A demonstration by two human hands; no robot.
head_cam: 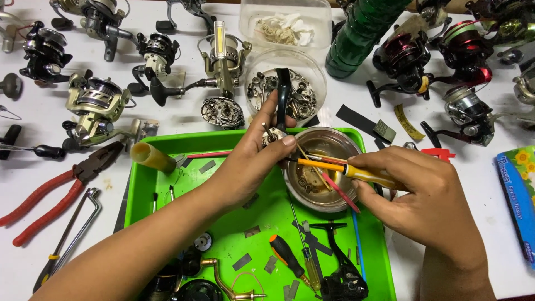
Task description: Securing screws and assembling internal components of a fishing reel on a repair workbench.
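My left hand (252, 161) pinches a small fishing reel part with a black handle (282, 96) that sticks up above the fingers. A yellow-handled screwdriver (356, 172) lies in my right hand (421, 192), its tip touching the part in the left hand. Both hands hover over a green tray (262, 214). Under the screwdriver sits a round metal bowl (329, 145) with brownish liquid, small parts and a red-handled brush (341, 194) leaning in it.
On the tray lie an orange-handled screwdriver (285, 253), a black reel handle (340, 273), a yellow tube (151, 156) and metal bits. Several fishing reels ring the white table. Red pliers (53, 192) lie left, a clear parts bowl (295, 92) and green cups (362, 33) behind.
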